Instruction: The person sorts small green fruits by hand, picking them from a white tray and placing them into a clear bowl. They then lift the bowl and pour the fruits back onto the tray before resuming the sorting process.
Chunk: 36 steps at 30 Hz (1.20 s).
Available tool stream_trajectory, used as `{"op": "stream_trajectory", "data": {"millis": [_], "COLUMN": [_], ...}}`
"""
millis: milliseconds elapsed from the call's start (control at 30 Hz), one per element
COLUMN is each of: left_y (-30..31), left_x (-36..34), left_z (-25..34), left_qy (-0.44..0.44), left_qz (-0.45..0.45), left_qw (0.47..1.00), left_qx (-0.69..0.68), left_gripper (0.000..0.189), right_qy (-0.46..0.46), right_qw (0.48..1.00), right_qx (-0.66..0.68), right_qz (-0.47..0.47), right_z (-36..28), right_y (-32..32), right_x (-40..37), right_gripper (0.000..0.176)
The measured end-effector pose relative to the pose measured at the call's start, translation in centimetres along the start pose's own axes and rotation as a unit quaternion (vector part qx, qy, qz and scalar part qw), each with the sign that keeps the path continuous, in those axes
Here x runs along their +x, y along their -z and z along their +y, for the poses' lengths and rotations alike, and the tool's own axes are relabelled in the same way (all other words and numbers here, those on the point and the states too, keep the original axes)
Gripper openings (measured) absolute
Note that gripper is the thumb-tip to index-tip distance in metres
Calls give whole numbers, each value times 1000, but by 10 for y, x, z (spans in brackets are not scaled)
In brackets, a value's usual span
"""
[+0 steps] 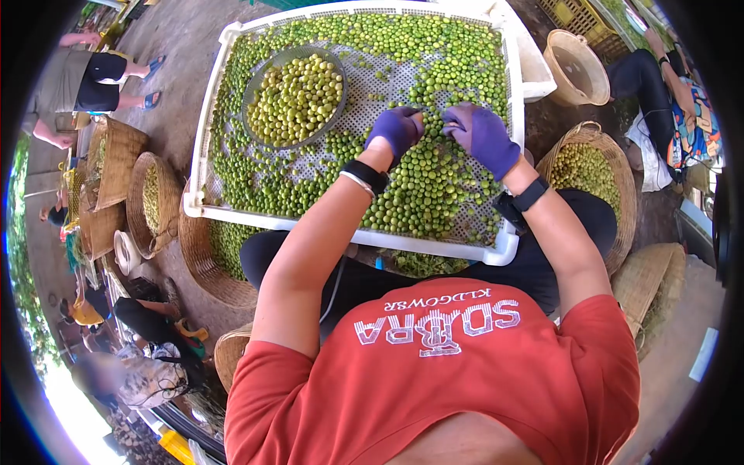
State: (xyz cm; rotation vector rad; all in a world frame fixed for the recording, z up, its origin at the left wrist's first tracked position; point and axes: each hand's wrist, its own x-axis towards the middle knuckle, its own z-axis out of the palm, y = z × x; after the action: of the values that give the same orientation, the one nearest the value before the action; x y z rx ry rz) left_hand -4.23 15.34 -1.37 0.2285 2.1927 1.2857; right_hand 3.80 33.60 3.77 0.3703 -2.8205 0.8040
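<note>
Small round green fruits (418, 186) cover much of a white perforated plastic tray (353, 219) in front of me. Among them, at the tray's left, sits a clear round bowl (249, 128) heaped with paler, yellowish-green fruits (298, 97). My left hand (397, 132), in a purple glove with bare fingertips, is closed just above the fruits, right of the bowl. Close by on the right, my right hand (484, 139) wears a matching glove, its fingers curled in towards the left hand. Whatever either hand pinches is hidden by the fingers.
Woven baskets of fruit stand at the right (583, 174) and left (151, 203), with another (209, 256) under the tray's left corner. A tan bucket (577, 68) stands at the upper right. Other people sit or stand on both sides, one person (659, 97) near the bucket.
</note>
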Motion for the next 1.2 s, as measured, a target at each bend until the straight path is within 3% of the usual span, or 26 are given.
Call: {"op": "stream_trajectory", "data": {"millis": [33, 67, 100, 133, 167, 200, 233, 267, 300, 333, 400, 433, 467, 533, 633, 667, 767, 867, 967, 1167, 1200], "left_y": [6, 3, -1, -8, -6, -4, -3, 10, 14, 22, 35, 42, 46, 51, 60, 59, 65, 61, 60, 51, 50], "left_x": [-27, -16, -5, -3, -5, -8, -9, -36, -58, -66, -88, -91, -92, -90, -74, -71, -61, -63, -64, -58, -58], "left_z": [30, 6, -17, -13, -14, -16, -19, 3, 19, 15, 13, 6, -4, -16, -37, -40, -40, -37, -28, -32, -35], "left_qy": [137, -126, -389, -372, -265, -120, 4, 179, 190, 171, 164, 177, 193, 211, 218, 212, 203, 183, 206, 214, 176], "left_qz": [-35, -107, -55, -118, -197, -245, -227, -225, -133, -172, -156, -150, -146, -89, -57, -57, -63, -33, -10, -25, -35], "left_qw": [952, 985, 909, 910, 943, 910, 837, 695, 729, 724, 735, 736, 735, 729, 675, 681, 687, 707, 722, 732, 774], "left_qx": [-270, -47, 138, 140, -43, -313, -499, -659, -644, -646, -640, -636, -633, -645, -703, -698, -695, -683, -660, -646, -608], "left_gripper": [22, 23, 26, 27, 21, 16, 10, 8, 15, 14, 13, 13, 14, 14, 12, 12, 11, 14, 13, 9, 10], "right_qy": [31, 43, 57, 72, 87, 79, 71, 62, 2, -39, -120, -187, -187, -49, -25, -62, 4, -49, -4, -124, -129], "right_qw": [997, 997, 995, 994, 987, 989, 988, 984, 991, 988, 965, 941, 913, 947, 972, 989, 982, 968, 972, 985, 987], "right_qx": [46, 57, 68, 79, 128, 92, 56, 20, -63, -120, -231, -250, -297, -261, -114, -79, -188, -233, -231, -122, -99], "right_qz": [45, 41, 36, 33, 38, 81, 123, 164, 119, 92, 42, -128, -209, -179, -203, -105, 30, -74, -50, -15, -5], "right_z": [-6, -15, -24, -29, -27, -18, -2, 16, 39, 59, 86, 68, 32, 23, 41, 50, 102, 124, 130, 121, 122], "right_y": [-3, -4, -3, 0, 5, 5, 3, 1, -3, -13, -31, -25, -12, -29, -16, -10, -15, -26, -35, -33, -31], "right_x": [3, 7, 10, 14, 17, 23, 33, 41, 45, 44, 49, 53, 58, 48, 75, 86, 117, 133, 129, 130, 134], "right_gripper": [21, 21, 21, 21, 24, 25, 27, 28, 41, 45, 55, 65, 67, 54, 35, 23, 16, 15, 18, 15, 15]}}
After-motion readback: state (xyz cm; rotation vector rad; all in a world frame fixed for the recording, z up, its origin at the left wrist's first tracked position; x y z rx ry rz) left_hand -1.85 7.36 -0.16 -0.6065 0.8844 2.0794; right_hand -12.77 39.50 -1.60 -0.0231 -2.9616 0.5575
